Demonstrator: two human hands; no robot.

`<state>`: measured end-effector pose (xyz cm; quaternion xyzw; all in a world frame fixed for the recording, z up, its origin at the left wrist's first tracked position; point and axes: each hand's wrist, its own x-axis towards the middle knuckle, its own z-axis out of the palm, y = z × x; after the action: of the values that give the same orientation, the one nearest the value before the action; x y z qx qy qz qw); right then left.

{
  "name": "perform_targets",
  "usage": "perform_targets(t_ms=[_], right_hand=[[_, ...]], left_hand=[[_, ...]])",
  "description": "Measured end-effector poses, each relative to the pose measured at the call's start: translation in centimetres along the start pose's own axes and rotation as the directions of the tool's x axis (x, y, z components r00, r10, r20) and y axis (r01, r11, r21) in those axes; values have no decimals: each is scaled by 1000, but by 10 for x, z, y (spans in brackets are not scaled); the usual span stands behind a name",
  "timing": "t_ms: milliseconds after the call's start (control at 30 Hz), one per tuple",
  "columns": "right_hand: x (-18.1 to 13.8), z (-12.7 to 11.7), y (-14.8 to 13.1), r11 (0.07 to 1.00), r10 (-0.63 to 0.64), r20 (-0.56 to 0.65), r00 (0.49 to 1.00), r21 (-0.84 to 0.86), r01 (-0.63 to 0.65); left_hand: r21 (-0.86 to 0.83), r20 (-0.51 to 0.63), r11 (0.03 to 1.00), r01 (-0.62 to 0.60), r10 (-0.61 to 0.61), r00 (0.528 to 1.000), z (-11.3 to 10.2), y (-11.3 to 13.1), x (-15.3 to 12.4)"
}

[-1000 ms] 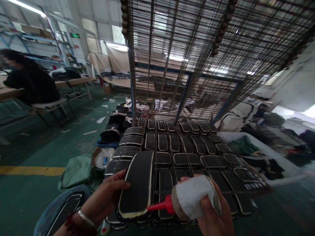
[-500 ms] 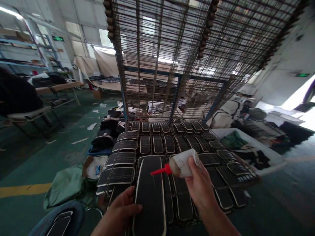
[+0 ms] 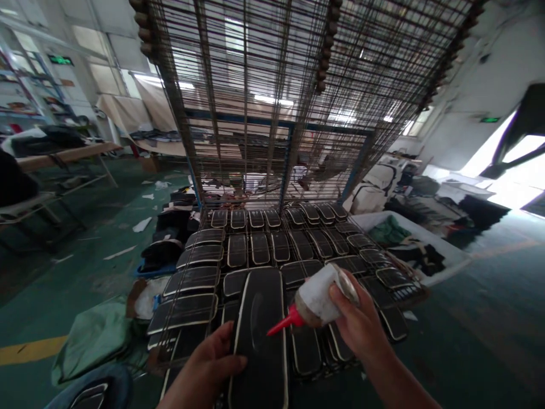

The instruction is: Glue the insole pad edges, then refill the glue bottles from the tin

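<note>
Hands at the bottom of my view, working over a wire rack (image 3: 395, 267) covered with dark oblong pads. My left hand (image 3: 208, 369) comes in from 7 o'clock, palm down, thumb and fingers closed on the left edge of one larger black pad (image 3: 261, 329). The pad lies lengthwise from 6 toward 12 o'clock, on top of the smaller ones, and I judge the grip is there to keep it flat and steady under the nozzle. My right hand (image 3: 361, 324) enters from 5 o'clock, forearm angled up and left, fingers wrapped tight round a white squeeze bottle (image 3: 317, 295). The bottle is tipped so its red nozzle (image 3: 283, 325) points down toward 8 o'clock, its tip just above the pad's right side; whether it touches I cannot tell. That tilt suits laying a line along the pale rim of the pad.

The small pads (image 3: 255, 247) sit in neat rows on the rack, apart from one another, each with a light border, likely spaced to dry. More wire shelves (image 3: 298, 68) rise behind at 12 o'clock. At 9 o'clock is green floor (image 3: 63, 272) with paper scraps; at 3 o'clock a white bin (image 3: 443, 250) of dark cloth.
</note>
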<state>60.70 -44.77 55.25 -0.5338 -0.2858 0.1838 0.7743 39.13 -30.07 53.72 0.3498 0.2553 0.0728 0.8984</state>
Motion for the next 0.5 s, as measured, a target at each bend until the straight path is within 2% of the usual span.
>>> perform_targets(t_ms=[133, 233, 300, 367, 433, 500], right_hand=[[11, -29, -9, 987, -151, -103, 983, -71, 144], [3, -45, -6, 994, -109, -97, 989, -3, 109], [-6, -54, -2, 995, 10, -71, 997, 105, -2], [-10, -66, 0, 942, 215, -40, 976, 271, -197], [-7, -84, -1, 780, 460, -16, 888, 485, -396], [2, -113, -8, 593, 604, -22, 797, 680, -431]], left_hand=[[5, -3, 1000, 30, -30, 1000, 14, -9, 16], [6, -16, 999, 51, -51, 999, 28, -17, 29], [11, -36, 998, 56, -56, 998, 40, -23, 38], [20, -67, 999, 42, -41, 997, 52, -30, 48], [35, -106, 999, 30, -27, 994, 63, -40, 60], [44, -155, 999, 14, -7, 988, 72, -51, 75]])
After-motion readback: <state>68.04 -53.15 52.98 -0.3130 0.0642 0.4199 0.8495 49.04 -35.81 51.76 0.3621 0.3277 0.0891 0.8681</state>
